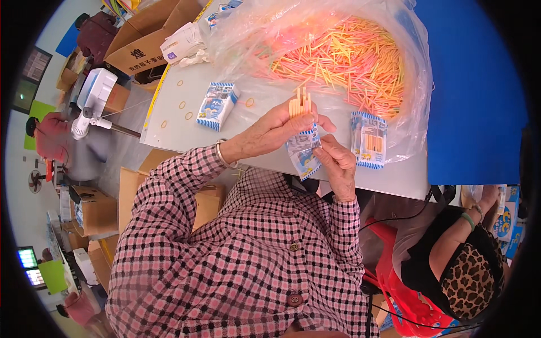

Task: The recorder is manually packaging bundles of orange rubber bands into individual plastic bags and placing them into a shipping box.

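My left hand (276, 130) is closed round a small bundle of thin pale-yellow sticks (300, 106), which stand upright with a few poking higher than the others. Below them hangs a blue-and-white printed packet (303, 147), whose side my right hand (338, 163) pinches between thumb and fingers. The bundle's lower ends are hidden by my left fingers and the packet, so I cannot tell how far they sit inside it. Beyond my hands, a large clear plastic bag (414, 73) lies spread on the table with a heap of pink and yellow sticks (349, 62).
On the white table (186, 127) are a blue-and-white packet stack (217, 106), another packet (369, 139) to the right, and several rubber bands (249, 102). A carton (146, 42) stands at the far left. A co-worker's arm (451, 242) and red chair (389, 270) are at the right.
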### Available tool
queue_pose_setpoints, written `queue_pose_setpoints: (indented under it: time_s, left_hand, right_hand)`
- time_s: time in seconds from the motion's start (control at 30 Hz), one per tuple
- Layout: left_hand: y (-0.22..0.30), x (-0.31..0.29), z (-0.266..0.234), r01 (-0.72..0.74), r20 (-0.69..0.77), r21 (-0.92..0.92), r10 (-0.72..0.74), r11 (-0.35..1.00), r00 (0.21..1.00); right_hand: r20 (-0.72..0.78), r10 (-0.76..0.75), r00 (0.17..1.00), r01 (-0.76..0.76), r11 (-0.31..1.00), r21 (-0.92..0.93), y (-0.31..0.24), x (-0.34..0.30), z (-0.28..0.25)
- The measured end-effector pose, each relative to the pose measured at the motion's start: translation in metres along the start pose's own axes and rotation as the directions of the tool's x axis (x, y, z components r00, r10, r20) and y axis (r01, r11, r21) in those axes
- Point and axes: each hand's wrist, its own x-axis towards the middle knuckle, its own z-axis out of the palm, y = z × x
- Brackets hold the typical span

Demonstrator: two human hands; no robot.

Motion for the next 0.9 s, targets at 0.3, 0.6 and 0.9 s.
queue_pose_setpoints:
  time_s: [0.3, 0.6, 0.9]
  left_hand:
    - [-0.004, 0.002, -0.019, -0.136, -0.017, 0.178, 0.141, 0.975, 0.990]
    - [-0.005, 0.004, -0.011, -0.251, 0.085, 0.614, 0.253, 0.749, 0.964]
    - [-0.002, 0.010, -0.016, -0.306, 0.017, 0.653, 0.391, 0.693, 0.920]
  right_hand:
    - [-0.054, -0.083, 0.995, 0.072, 0.979, -0.192, 0.006, 0.015, 0.007]
    - [-0.128, -0.004, 0.992, -0.002, 0.999, -0.046, 0.003, 0.011, 0.021]
    - [-0.138, 0.068, 0.988, -0.090, 0.983, -0.162, 0.006, 0.020, 0.012]
